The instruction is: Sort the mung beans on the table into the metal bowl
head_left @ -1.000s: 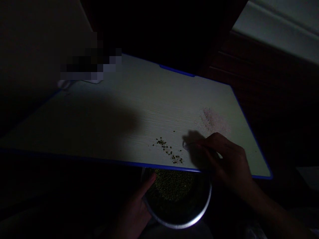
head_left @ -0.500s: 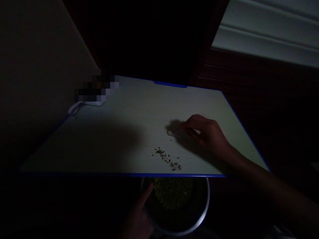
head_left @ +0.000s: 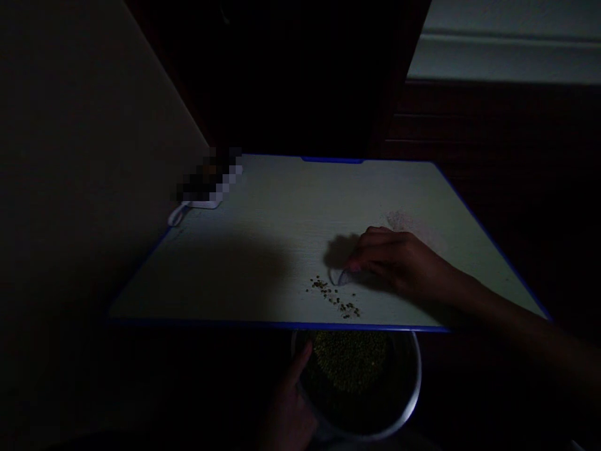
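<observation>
The scene is very dark. My right hand (head_left: 397,263) rests on a pale table (head_left: 263,250) with a blue edge, fingers curled around a small pale object (head_left: 340,277) that I cannot make out, right beside a short line of green beans (head_left: 334,297) near the front edge. My left hand (head_left: 288,407) grips the left rim of a round metal bowl (head_left: 406,401) held below the table's front edge. The bowl holds a heap of green beans (head_left: 350,360).
A faint pinkish powdery patch (head_left: 401,220) lies on the table behind my right hand. A small white object with a cord (head_left: 188,208) sits at the table's far left corner. A wall stands at the left; dark furniture rises behind.
My right hand came back toward the front edge, from behind the loose beans to right beside them. The view shifted slightly; the bowl and left hand stay under the edge.
</observation>
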`<state>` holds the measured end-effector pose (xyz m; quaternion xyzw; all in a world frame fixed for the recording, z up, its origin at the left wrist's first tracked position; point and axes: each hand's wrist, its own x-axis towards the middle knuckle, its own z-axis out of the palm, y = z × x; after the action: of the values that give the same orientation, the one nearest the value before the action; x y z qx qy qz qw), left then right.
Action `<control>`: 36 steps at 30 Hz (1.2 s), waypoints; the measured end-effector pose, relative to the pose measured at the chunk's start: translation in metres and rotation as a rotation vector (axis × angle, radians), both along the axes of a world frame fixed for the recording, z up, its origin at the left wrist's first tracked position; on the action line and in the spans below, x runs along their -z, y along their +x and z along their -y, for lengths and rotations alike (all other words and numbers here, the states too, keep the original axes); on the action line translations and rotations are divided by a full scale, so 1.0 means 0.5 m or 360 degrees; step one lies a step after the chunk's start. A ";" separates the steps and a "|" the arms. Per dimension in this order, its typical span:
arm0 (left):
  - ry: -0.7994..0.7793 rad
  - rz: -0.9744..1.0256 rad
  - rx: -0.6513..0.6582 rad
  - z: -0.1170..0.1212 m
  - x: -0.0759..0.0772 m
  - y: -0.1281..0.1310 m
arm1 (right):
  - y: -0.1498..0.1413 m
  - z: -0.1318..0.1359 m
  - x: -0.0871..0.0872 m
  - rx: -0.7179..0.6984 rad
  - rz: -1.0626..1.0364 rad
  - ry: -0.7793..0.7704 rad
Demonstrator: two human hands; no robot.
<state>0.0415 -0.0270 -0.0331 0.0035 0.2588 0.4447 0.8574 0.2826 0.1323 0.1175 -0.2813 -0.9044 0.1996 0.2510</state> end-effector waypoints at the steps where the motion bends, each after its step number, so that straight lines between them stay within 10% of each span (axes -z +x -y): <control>1: -0.0022 -0.0022 -0.0047 -0.001 -0.004 0.003 | -0.012 -0.015 -0.003 -0.0008 -0.0007 -0.0008; 9: -0.0060 -0.0052 -0.0147 0.020 -0.026 -0.004 | -0.180 -0.136 0.002 -0.0582 0.0055 -0.0183; 15: -0.0112 -0.0011 -0.0128 0.032 -0.020 -0.020 | -0.171 -0.123 0.009 -0.0793 0.0062 -0.0258; 29: -0.0071 0.0068 -0.0025 0.004 -0.046 0.015 | -0.011 -0.004 -0.003 -0.0374 0.0063 -0.0006; 36: -0.0259 -0.0079 -0.0071 0.006 -0.027 0.028 | 0.061 0.035 0.008 0.0309 -0.0081 -0.0033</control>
<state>0.0553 -0.0300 -0.0194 -0.0608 0.3154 0.4410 0.8381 0.3130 0.1148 0.1137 -0.3651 -0.8641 0.1907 0.2891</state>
